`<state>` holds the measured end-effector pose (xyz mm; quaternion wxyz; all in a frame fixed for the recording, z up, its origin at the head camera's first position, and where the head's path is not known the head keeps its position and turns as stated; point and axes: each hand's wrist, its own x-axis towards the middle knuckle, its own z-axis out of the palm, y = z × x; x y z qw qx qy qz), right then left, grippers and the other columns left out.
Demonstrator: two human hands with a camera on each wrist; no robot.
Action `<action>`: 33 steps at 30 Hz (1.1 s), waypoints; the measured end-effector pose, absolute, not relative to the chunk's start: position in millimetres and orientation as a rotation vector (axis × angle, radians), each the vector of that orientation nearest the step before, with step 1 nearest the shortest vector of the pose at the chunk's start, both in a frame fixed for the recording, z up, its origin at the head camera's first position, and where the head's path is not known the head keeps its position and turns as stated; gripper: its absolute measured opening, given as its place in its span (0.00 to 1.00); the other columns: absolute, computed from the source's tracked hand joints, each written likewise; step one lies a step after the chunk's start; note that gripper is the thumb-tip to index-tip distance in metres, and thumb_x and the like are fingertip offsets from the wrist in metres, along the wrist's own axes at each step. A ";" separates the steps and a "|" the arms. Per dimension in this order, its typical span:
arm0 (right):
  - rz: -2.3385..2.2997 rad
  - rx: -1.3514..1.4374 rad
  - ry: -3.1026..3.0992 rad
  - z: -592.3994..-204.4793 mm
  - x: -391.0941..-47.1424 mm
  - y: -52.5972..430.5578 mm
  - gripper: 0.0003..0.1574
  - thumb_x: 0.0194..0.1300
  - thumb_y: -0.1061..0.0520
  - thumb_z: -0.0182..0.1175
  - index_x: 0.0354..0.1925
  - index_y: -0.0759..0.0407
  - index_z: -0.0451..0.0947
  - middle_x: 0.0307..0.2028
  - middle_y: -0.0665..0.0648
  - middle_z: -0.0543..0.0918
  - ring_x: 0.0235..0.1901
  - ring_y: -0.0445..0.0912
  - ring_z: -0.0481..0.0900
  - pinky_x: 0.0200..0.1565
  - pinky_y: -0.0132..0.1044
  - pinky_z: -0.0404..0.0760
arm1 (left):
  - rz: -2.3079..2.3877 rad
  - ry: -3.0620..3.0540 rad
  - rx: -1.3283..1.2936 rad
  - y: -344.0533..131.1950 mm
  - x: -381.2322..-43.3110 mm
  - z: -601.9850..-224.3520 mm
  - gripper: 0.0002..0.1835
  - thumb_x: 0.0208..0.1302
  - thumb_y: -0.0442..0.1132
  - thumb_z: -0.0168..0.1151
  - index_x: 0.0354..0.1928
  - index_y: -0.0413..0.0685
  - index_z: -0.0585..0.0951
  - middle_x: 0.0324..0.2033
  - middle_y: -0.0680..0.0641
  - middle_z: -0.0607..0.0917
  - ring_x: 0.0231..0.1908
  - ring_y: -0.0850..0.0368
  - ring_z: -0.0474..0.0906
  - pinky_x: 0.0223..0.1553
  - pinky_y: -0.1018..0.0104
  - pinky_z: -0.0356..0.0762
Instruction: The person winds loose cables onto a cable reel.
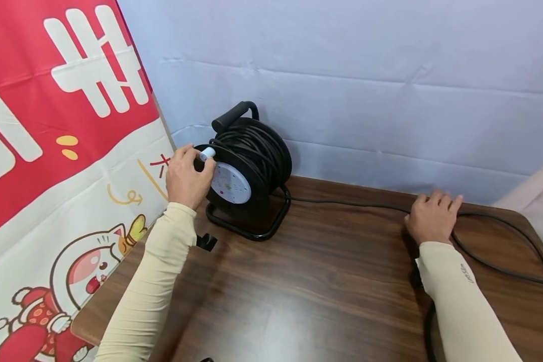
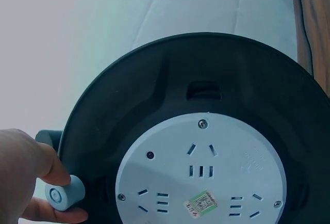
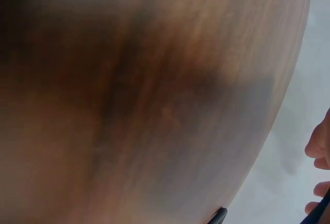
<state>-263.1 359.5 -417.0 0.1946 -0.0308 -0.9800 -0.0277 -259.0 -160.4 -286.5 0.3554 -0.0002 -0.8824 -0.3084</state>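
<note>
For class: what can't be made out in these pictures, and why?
Head view: whether the right hand grips the cable; the hand covers it there.
Head view: what the black object is; the bottom edge cuts it off.
Left wrist view: the print on the sticker; too small.
Right wrist view: tabletop grain; blurred.

Brown wood table (image 3: 154, 126) fills most of view, blurry, with dark up-and-down streaks and gray shade low on right. Table edge bends like bow. Past edge, pale gray backdrop (image 3: 281, 167). Few fingertips of right hand (image 3: 323, 162) poke in at right side. Dark strip (image 3: 315, 211) crosses lower fingers; cannot tell if touching. Black bit (image 3: 218, 216) peeks up at bottom, by table edge.
</note>
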 end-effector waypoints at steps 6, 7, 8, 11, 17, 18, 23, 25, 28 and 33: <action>-0.048 -0.021 -2.700 -420.2 -262.4 355.9 0.24 0.52 0.60 0.58 0.39 0.82 0.68 0.52 0.85 0.58 0.52 0.79 0.53 0.59 0.67 0.34 | -0.773 -2.243 0.030 -164.2 -258.2 -289.3 0.18 0.58 0.48 0.54 0.38 0.39 0.80 0.55 0.43 0.75 0.54 0.45 0.69 0.54 0.52 0.66; -0.034 0.000 -2.692 -419.6 -263.2 353.4 0.22 0.53 0.61 0.56 0.39 0.82 0.68 0.52 0.85 0.58 0.53 0.78 0.52 0.59 0.66 0.34 | -0.773 -2.236 0.040 -166.5 -257.4 -289.7 0.18 0.58 0.48 0.54 0.38 0.39 0.80 0.55 0.43 0.75 0.54 0.46 0.69 0.54 0.52 0.66; -0.020 0.020 -2.688 -418.3 -264.1 350.9 0.21 0.53 0.62 0.55 0.38 0.82 0.68 0.53 0.85 0.58 0.53 0.78 0.52 0.59 0.66 0.34 | -0.769 -2.229 0.049 -168.9 -256.6 -289.7 0.19 0.58 0.48 0.54 0.39 0.38 0.80 0.55 0.43 0.75 0.54 0.46 0.69 0.55 0.52 0.65; 0.029 0.074 -2.672 -412.5 -265.2 343.9 0.18 0.54 0.64 0.50 0.38 0.81 0.68 0.54 0.84 0.57 0.55 0.78 0.51 0.60 0.64 0.33 | -0.751 -2.206 0.067 -175.4 -254.5 -289.8 0.18 0.59 0.48 0.54 0.38 0.38 0.80 0.54 0.43 0.75 0.54 0.46 0.69 0.55 0.52 0.65; 0.044 0.131 -2.679 -399.9 -252.6 335.0 0.20 0.55 0.65 0.49 0.44 0.81 0.68 0.59 0.81 0.53 0.59 0.76 0.47 0.61 0.63 0.32 | -0.729 -2.190 0.091 -182.3 -251.1 -289.2 0.18 0.59 0.47 0.53 0.39 0.38 0.80 0.54 0.43 0.75 0.55 0.46 0.69 0.56 0.52 0.64; 0.042 0.144 -2.680 -399.3 -248.6 333.7 0.21 0.55 0.65 0.49 0.45 0.80 0.68 0.60 0.81 0.53 0.59 0.76 0.47 0.61 0.63 0.32 | -0.729 -2.191 0.097 -183.0 -250.6 -288.7 0.18 0.59 0.47 0.53 0.39 0.38 0.80 0.54 0.43 0.75 0.55 0.47 0.69 0.56 0.53 0.64; 0.031 0.184 -2.673 -398.6 -226.5 330.8 0.24 0.55 0.64 0.47 0.48 0.78 0.69 0.62 0.80 0.51 0.62 0.74 0.44 0.61 0.62 0.33 | -0.722 -2.198 0.112 -184.3 -251.6 -286.1 0.19 0.59 0.47 0.52 0.40 0.39 0.80 0.55 0.44 0.75 0.56 0.48 0.69 0.57 0.55 0.64; 0.033 0.184 -2.681 -399.8 -218.6 329.6 0.25 0.55 0.64 0.46 0.50 0.78 0.68 0.63 0.79 0.51 0.63 0.73 0.42 0.61 0.62 0.32 | -0.713 -2.198 0.120 -184.6 -252.0 -285.4 0.18 0.59 0.47 0.52 0.40 0.39 0.80 0.54 0.44 0.75 0.56 0.48 0.69 0.56 0.55 0.64; 0.029 0.206 -2.680 -402.7 -208.9 327.9 0.25 0.55 0.64 0.46 0.50 0.77 0.69 0.62 0.79 0.52 0.62 0.73 0.43 0.61 0.62 0.33 | -0.708 -2.200 0.136 -185.0 -252.1 -285.9 0.18 0.59 0.47 0.51 0.40 0.39 0.80 0.54 0.45 0.75 0.56 0.49 0.69 0.56 0.55 0.65; 0.035 0.228 -2.709 -407.6 -195.6 324.3 0.26 0.54 0.64 0.47 0.51 0.77 0.69 0.62 0.79 0.53 0.62 0.74 0.43 0.61 0.62 0.32 | -0.714 -2.200 0.144 -184.6 -251.1 -287.5 0.19 0.59 0.47 0.51 0.40 0.39 0.80 0.54 0.44 0.75 0.56 0.49 0.69 0.55 0.54 0.65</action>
